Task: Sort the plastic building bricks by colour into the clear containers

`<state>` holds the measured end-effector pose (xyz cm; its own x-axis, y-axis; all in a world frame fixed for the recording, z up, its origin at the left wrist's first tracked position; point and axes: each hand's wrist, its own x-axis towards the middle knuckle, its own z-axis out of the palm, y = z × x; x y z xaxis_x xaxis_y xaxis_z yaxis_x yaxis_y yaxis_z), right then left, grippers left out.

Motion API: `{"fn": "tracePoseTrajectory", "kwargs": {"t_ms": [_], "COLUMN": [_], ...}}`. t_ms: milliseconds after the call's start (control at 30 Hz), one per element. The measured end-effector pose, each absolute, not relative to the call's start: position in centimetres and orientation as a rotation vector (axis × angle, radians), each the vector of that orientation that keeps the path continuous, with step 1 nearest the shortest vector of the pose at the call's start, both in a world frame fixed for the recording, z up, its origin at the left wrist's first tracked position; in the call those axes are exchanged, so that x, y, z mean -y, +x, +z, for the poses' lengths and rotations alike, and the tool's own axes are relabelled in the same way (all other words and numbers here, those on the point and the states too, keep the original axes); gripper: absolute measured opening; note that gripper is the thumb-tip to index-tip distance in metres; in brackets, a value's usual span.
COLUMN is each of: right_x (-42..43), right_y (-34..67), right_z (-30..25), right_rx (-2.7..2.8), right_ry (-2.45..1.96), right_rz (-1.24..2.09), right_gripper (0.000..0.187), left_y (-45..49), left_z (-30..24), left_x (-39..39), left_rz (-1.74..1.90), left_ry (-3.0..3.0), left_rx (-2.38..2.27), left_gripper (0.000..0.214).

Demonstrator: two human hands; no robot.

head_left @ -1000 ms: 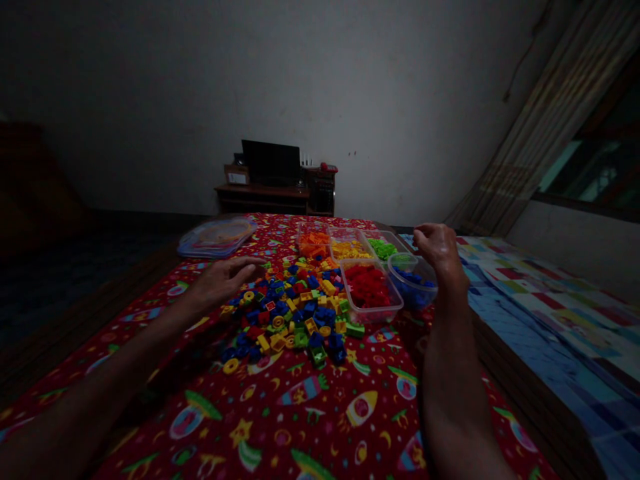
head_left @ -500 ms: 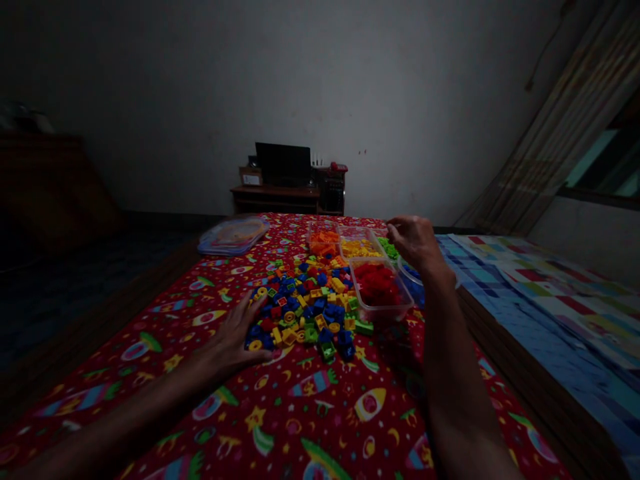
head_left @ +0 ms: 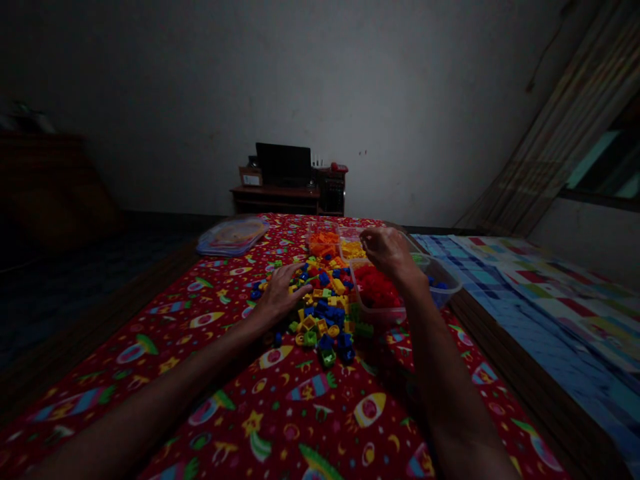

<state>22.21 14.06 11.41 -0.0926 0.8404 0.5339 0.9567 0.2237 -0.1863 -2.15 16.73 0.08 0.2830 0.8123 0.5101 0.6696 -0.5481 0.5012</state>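
- My left hand (head_left: 280,293) lies palm down on the left edge of the loose pile of bricks (head_left: 320,303), fingers spread and flat over the pieces; I cannot tell whether any brick is caught under it.
- My right hand (head_left: 387,253) hangs above the far end of the red-brick tub (head_left: 377,293), fingers curled inward in a loose pinch. Whether a brick sits between them I cannot tell; the light is too dim.
- From my left hand the pile runs toward 3 o'clock; from my right hand it sits at about 8 o'clock, just below and left. The left hand is the nearer, already touching it.
- The pile's long axis runs away from me, 6 to 12 o'clock, along the red printed cloth (head_left: 310,413).
- Beyond, at 12 o'clock, stand the orange-brick tub (head_left: 323,241) and the yellow-brick tub (head_left: 350,248), side by side.
- My right wrist covers most of the blue-brick tub (head_left: 443,283) at 3 o'clock; only its right rim shows.
- A stack of clear lids (head_left: 233,235) lies at 10 o'clock, well apart.
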Motion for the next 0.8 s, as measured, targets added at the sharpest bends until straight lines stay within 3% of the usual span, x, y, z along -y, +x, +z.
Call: {"fn": "tracePoseTrajectory", "kwargs": {"t_ms": [333,667,800], "right_x": [-16.1,-16.5,-16.6], "right_y": [17.0,17.2,16.8], "right_z": [4.9,2.2,3.9], "right_rx": [2.438,2.409,2.364], "right_ry": [-1.294,-1.296,-1.426], "right_rz": [0.049,0.029,0.066], "right_gripper": [0.029,0.036,0.025], "left_y": [-2.1,-9.8,-9.0], "left_z": [3.6,3.4,2.7], "left_x": [-20.4,-21.9,-21.7], "left_rz": [1.372,0.783,0.496], "left_ry": [1.869,1.853,2.127], "left_rx": [-1.217,-1.297,-1.393], "left_gripper": [0.044,0.04,0.039]}}
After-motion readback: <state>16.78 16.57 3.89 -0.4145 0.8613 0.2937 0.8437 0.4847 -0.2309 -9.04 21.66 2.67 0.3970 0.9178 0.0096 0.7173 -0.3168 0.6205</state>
